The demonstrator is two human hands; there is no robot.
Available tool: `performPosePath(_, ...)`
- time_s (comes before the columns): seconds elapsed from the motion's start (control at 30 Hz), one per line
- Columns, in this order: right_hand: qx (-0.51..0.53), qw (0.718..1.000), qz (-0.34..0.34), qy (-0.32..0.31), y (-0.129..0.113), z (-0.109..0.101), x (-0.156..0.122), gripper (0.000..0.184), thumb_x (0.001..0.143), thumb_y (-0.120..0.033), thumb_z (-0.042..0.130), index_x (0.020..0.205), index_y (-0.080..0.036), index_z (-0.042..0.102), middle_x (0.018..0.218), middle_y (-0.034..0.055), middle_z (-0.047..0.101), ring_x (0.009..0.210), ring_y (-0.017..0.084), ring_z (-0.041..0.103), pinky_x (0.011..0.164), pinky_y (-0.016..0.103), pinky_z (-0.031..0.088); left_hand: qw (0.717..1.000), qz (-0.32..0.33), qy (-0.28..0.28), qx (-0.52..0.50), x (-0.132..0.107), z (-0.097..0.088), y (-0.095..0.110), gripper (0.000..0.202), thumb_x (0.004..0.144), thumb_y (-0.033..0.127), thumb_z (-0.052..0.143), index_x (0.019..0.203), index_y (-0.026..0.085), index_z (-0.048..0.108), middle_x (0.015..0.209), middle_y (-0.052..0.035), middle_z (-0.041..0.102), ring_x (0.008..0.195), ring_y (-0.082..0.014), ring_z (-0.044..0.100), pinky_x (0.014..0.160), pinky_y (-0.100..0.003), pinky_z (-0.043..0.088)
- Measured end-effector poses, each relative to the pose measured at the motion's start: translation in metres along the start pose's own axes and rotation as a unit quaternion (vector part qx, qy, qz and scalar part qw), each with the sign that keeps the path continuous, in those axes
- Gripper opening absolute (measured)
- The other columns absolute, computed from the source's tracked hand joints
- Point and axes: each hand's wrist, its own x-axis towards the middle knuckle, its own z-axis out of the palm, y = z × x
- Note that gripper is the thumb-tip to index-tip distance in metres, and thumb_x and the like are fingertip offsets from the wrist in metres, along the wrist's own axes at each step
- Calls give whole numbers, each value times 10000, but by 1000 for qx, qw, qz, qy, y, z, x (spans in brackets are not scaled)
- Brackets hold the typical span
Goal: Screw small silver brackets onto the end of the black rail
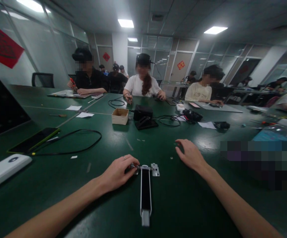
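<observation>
A long, narrow bar [145,190] with white edges and a black middle lies on the green table in front of me, its grey end towards me. Small metal plates with holes stick out on both sides of its far end; the right metal plate [155,169] is bare. My left hand [117,172] is closed, with thumb and fingers around the left plate, which they partly hide. To the right, my right hand [190,155] rests low over the table, thumb and forefinger apart, apparently holding nothing. A tiny metal piece [171,158] lies just left of its fingertips.
Ahead stand a small open box [120,117] and a black device [143,114] with cables. On the left lie a phone [34,139], a black cable [94,145] and a white case [7,170]. A plastic bottle [279,132] lies right. Several people sit across the table.
</observation>
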Motion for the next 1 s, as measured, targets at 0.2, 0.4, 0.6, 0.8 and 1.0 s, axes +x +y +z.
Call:
performPosePath(0.2, 42, 990, -18, -135, 3, -13, 0, 275, 884, -355, 468, 1021, -174, 624, 897, 81, 623, 797, 195, 593, 706, 346, 483, 999, -40, -6, 11, 1, -1, 2, 155, 857, 193, 527, 1007, 181, 564, 937, -34, 596, 774, -157, 559, 682, -274, 462)
performPosePath(0.4, 53, 977, -77, -192, -17, -13, -3, 160, 845, -321, 543, 878, -199, 641, 787, 44, 623, 681, 163, 581, 609, 295, 468, 999, -41, -21, 21, 1, -3, 4, 149, 846, 190, 548, 993, 176, 573, 937, -35, 596, 766, -157, 562, 667, -267, 455)
performPosePath(0.6, 54, 973, -53, -216, -32, -15, -5, 119, 843, -254, 517, 839, -180, 610, 785, 54, 616, 670, 166, 566, 598, 296, 458, 999, -28, -8, 17, 1, -4, 6, 136, 863, 185, 525, 989, 168, 574, 913, -33, 595, 751, -153, 563, 671, -269, 452)
performPosePath(0.8, 49, 961, -60, -264, -51, -18, -9, 147, 849, -211, 477, 909, -155, 600, 926, 78, 596, 822, 180, 566, 747, 328, 458, 1000, -10, 7, 14, 1, -1, 4, 123, 852, 146, 526, 965, 163, 572, 890, -31, 593, 740, -144, 557, 654, -256, 449)
performPosePath(1.0, 89, 959, -63, -261, -61, -23, -12, 229, 918, -245, 437, 1031, -158, 616, 1024, 85, 584, 941, 190, 561, 849, 341, 448, 1000, -10, 5, 15, 2, -1, 4, 132, 847, 143, 523, 970, 168, 567, 886, -26, 593, 738, -141, 560, 659, -257, 457)
